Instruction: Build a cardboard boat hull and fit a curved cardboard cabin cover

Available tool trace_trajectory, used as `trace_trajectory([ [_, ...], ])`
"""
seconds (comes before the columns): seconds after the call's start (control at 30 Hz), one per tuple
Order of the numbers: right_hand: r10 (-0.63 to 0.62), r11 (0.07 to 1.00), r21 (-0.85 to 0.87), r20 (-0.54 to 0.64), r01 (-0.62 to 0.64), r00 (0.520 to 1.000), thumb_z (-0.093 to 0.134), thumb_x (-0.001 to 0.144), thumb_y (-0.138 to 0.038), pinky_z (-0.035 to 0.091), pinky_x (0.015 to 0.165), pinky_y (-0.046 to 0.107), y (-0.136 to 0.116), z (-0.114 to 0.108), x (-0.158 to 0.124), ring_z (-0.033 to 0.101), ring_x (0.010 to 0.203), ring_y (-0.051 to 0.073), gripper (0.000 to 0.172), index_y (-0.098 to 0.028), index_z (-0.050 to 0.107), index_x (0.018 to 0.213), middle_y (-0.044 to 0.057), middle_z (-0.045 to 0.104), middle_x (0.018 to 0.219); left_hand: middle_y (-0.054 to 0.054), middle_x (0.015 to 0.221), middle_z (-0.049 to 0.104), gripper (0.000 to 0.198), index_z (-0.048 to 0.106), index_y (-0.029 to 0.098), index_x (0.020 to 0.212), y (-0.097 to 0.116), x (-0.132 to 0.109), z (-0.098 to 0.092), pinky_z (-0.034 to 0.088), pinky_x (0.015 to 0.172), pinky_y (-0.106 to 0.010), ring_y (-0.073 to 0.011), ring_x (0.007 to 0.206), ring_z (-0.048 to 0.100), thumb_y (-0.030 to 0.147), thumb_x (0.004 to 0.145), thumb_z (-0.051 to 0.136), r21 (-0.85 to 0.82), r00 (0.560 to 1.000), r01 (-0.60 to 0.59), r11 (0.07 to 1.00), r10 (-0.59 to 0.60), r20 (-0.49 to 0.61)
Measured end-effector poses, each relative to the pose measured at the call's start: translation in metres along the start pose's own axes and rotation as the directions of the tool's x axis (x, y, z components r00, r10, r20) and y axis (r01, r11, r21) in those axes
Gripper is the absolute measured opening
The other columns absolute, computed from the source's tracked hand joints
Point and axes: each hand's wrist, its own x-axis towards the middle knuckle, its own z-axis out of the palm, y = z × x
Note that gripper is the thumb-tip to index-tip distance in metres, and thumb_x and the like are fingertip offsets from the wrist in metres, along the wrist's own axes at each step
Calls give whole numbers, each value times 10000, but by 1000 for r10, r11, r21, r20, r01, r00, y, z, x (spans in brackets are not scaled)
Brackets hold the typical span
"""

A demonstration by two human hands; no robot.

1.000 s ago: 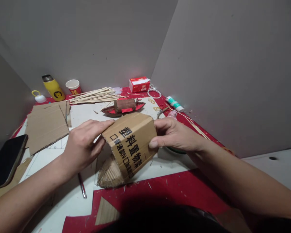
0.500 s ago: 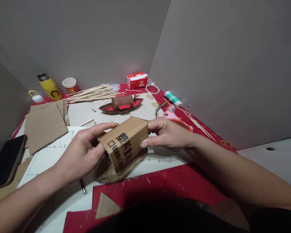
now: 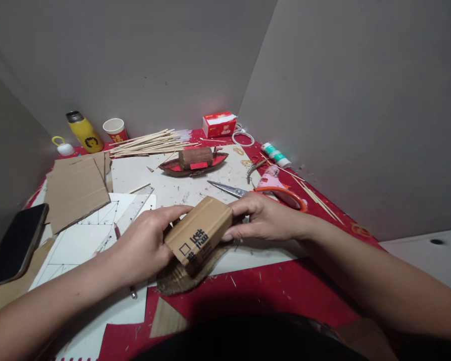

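Observation:
A folded cardboard piece (image 3: 203, 225) with black printed characters is held between my two hands. My left hand (image 3: 154, 240) grips its left end, fingers behind it and thumb at the near side. On its right end, my right hand (image 3: 253, 220) pinches it between thumb and fingers. Beneath it lies a flat, boat-shaped cardboard base (image 3: 178, 281), partly covered by the folded piece. Beyond my hands stands a small brown model boat (image 3: 193, 163) with a red inside and a rounded cover. Scissors (image 3: 278, 193) with orange handles lie behind my right hand.
Cardboard sheets (image 3: 77, 193), a phone (image 3: 17, 245) and drawn paper (image 3: 82, 245) are at left. Sticks (image 3: 146, 144), a yellow bottle (image 3: 84, 133), a paper cup (image 3: 115, 130) and a red box (image 3: 220, 124) stand or lie at the back; a white-green tube (image 3: 276, 155) is at right.
The folded cardboard has tipped so more of its top faces the camera and less print shows. Both hands appear slightly lower and further right, and the scissors' blades are now uncovered.

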Motion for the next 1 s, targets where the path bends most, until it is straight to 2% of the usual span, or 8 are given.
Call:
trace_trajectory([
  [0.1,-22,997,-75,2,22,1000,691,823,-350,507,607,197,1,1,0,619,641,106,216,-137,725,837,16,713,746,-49,1107,728,486,621,214,1193,-2,-1,4,555,794,-298,-185,955,693,46,742,546,-15,999,28,1000,-27,29],
  [0.2,-49,991,-122,0,48,999,691,826,-344,471,547,170,0,2,0,575,565,81,212,-138,708,778,-3,681,668,-62,1064,735,406,641,195,1150,-4,-1,6,550,776,-314,-201,936,694,89,767,561,-5,998,40,999,-39,46],
  [0.33,-23,990,-141,10,24,1000,682,828,-357,460,539,174,-3,2,-2,564,558,81,215,-148,700,779,-12,669,659,-62,1061,734,394,642,202,1143,-6,-1,9,549,761,-318,-203,926,692,102,769,570,5,999,20,1000,-20,47],
  [0.5,7,992,-123,34,-2,999,676,833,-360,470,577,184,-3,1,-4,579,613,89,212,-149,692,817,-5,673,703,-75,1080,729,406,631,192,1160,-8,-1,12,552,764,-325,-203,926,689,127,762,582,28,999,-9,1000,7,46],
  [0.7,5,998,-70,76,0,997,657,852,-331,473,588,186,-4,1,-3,550,616,82,187,-147,691,852,-1,665,724,-62,1055,724,399,628,212,1155,-9,-1,12,544,769,-310,-196,920,682,127,768,577,-5,997,17,1000,-16,72],
  [0.83,50,998,-35,100,-47,994,668,842,-334,492,635,205,-1,2,-3,562,671,95,199,-138,694,861,7,660,749,-64,1030,721,375,627,210,1136,-8,0,12,538,760,-312,-200,899,677,130,773,575,-29,996,42,999,-39,82],
  [1.0,67,998,5,110,-68,992,680,830,-346,488,638,218,4,2,-3,551,656,94,202,-147,698,859,-4,647,736,-55,1038,714,385,609,221,1159,-10,-2,14,539,757,-313,-192,892,670,134,786,569,-26,997,19,999,-17,74],
])
